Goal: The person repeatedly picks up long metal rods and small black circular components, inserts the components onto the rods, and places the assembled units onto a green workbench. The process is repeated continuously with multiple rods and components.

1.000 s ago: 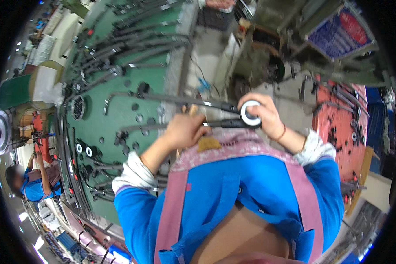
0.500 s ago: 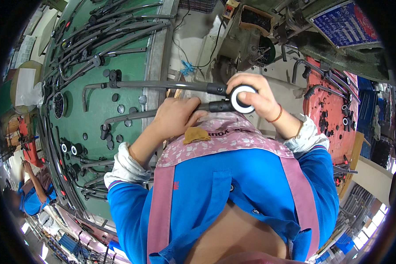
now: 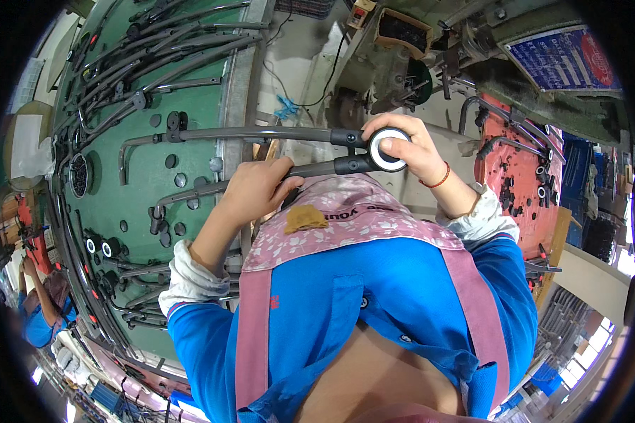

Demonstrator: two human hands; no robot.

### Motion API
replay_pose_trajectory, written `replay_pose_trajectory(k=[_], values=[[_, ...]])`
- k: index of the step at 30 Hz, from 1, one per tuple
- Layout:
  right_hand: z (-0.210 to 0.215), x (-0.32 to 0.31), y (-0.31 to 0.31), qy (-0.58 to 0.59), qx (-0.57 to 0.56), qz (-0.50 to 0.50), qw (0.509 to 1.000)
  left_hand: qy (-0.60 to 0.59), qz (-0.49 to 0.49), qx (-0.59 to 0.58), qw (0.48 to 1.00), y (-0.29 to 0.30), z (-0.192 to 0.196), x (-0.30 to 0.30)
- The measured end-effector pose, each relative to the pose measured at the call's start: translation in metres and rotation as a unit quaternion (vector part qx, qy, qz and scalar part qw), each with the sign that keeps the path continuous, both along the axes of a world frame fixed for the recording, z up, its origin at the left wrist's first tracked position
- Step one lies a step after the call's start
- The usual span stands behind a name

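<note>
While the right hand (image 3: 409, 144) pinches the white ring (image 3: 389, 149), the left hand (image 3: 257, 190) wraps the grey tube (image 3: 317, 168), fingers seemingly closed. Loosened, that tube could swing onto the green bench (image 3: 190, 106) beside it.

You wear a blue jacket (image 3: 374, 296) with white cuffs (image 3: 190, 278), a pink floral apron (image 3: 346, 222) with plain pink straps, and a red bracelet (image 3: 439, 178) on your right wrist.

1. The left hand (image 3: 254, 189) closes around the lower grey metal tube (image 3: 261, 178).
2. The right hand (image 3: 410, 144) covers a white-ringed round hub (image 3: 386, 149) where 2 tubes end in dark joints.
3. The upper tube (image 3: 261, 133) runs left over the green desk (image 3: 113, 190), just above the lower one.
4. More bent tubes (image 3: 141, 49) lie on the desk's far part.
5. A red rack (image 3: 518, 162) stands to the right.
</note>
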State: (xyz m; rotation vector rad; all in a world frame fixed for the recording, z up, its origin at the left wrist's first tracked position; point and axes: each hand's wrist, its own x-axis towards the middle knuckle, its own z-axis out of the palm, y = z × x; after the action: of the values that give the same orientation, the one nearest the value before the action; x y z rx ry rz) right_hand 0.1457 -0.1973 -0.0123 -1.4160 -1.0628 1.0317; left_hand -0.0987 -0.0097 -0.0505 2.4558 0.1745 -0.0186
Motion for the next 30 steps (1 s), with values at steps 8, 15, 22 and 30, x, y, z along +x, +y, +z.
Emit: replay_pose_trajectory(k=[8, 15, 22, 30], values=[[0.004, -0.005, -0.003, -0.040, -0.007, -0.040, 0.998, -0.168, 0.032, 0.207, 0.963, 0.012, 0.007, -0.008], [0.004, -0.022, -0.007, -0.030, 0.004, -0.132, 0.991, -0.147, -0.030, 0.139, 0.979, 0.049, 0.002, 0.009], [-0.008, 0.039, -0.051, -0.031, 0.030, -0.214, 0.976, -0.119, -0.086, 0.215, 0.966, 0.012, 0.044, 0.074], [-0.010, 0.081, -0.050, -0.058, 0.076, -0.380, 0.920, -0.137, -0.124, 0.269, 0.945, 0.022, 0.072, 0.154]])
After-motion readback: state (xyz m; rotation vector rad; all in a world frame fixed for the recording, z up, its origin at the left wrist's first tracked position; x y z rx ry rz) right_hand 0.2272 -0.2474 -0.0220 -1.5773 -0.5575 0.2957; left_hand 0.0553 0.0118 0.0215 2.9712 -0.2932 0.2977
